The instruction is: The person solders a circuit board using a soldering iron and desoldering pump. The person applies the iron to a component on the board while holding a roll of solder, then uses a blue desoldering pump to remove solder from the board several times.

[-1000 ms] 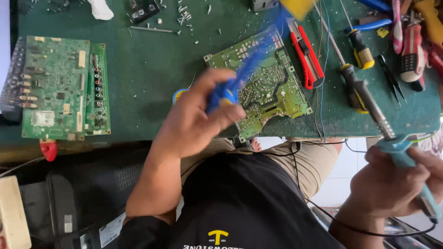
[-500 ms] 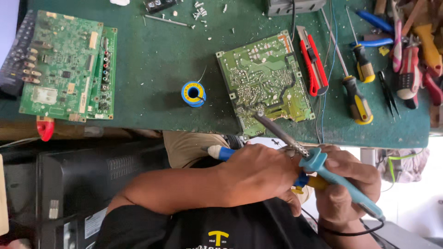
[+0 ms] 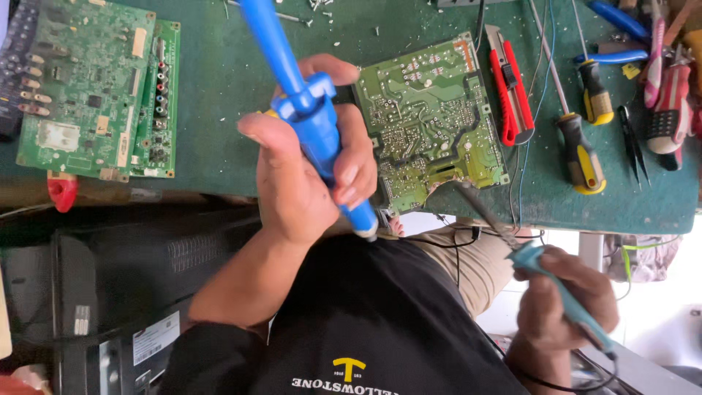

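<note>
The right hand [image 3: 567,300] is closing all its fingers around the teal handle of a soldering iron [image 3: 563,296], and the metal tip is pointing up toward the near edge of the bare circuit board [image 3: 431,121], just short of touching it as far as I can tell. The left hand [image 3: 307,172] is wrapping its fingers, pressed together, around the thick middle of a blue desoldering pump [image 3: 311,121], with the thumb lying along the side; the nozzle is sticking out below the fingers, toward the body, and the long plunger is rising beyond them. I judge that the pump is light, stiff and smooth plastic, so gripping the wide middle is safest. The iron is also light, but its metal part is probably hot, so only the handle should be held. The board is thin, rigid and fragile, best taken by its edges. Beyond the right fingers are lying a red utility knife [image 3: 510,84] and 2 yellow-handled screwdrivers [image 3: 581,157]. Far beyond the left fingers, a second green board [image 3: 80,84] is resting on the green mat [image 3: 219,95].
</note>
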